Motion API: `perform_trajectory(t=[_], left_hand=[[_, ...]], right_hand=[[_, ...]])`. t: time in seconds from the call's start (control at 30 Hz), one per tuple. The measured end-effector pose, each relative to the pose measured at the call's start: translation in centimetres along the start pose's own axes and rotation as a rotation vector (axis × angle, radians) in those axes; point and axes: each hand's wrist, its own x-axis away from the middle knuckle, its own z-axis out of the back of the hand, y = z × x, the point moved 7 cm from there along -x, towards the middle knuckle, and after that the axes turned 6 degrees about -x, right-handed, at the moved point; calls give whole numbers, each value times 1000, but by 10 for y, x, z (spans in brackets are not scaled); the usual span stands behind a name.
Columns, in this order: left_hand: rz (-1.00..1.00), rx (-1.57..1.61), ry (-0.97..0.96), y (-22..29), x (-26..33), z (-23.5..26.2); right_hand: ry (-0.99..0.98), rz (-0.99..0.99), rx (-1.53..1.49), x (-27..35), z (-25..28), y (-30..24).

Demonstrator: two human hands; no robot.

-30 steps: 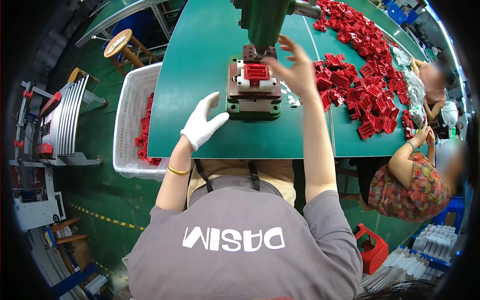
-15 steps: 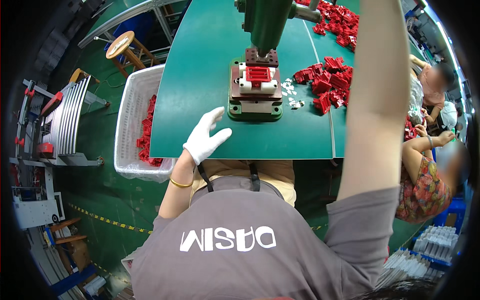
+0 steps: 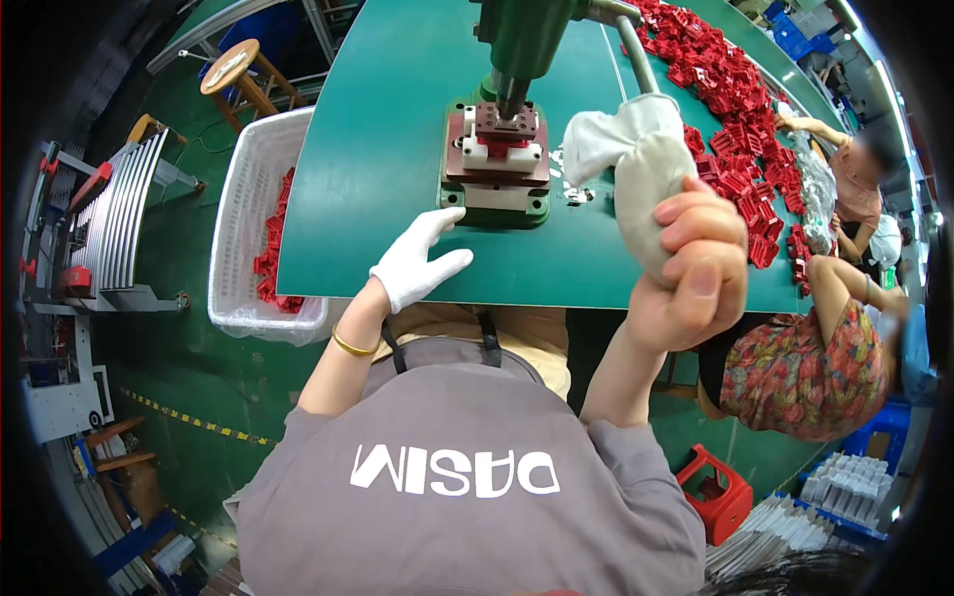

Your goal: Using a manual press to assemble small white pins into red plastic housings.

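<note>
White cloth-wrapped lever (image 3: 651,169) just got pulled down, right hand (image 3: 701,258) wrapped round it. Press head (image 3: 507,121) now sits over the red part (image 3: 500,150), probably mid-press; left hand (image 3: 419,263) empty, fingers apart.

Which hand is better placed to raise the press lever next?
Right, I'd judge: the right hand is closed around the cloth-wrapped lever. The left hand, gloved and open, is by the press, away from the lever.
</note>
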Motion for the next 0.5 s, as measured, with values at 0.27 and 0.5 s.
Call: perform_trajectory(t=[0.27, 0.5], left_hand=[[13, -11, 5, -6, 2, 0], [-5, -6, 16, -3, 3, 4]], right_hand=[[81, 4, -2, -8, 0, 1], [-19, 101, 17, 32, 1, 11]])
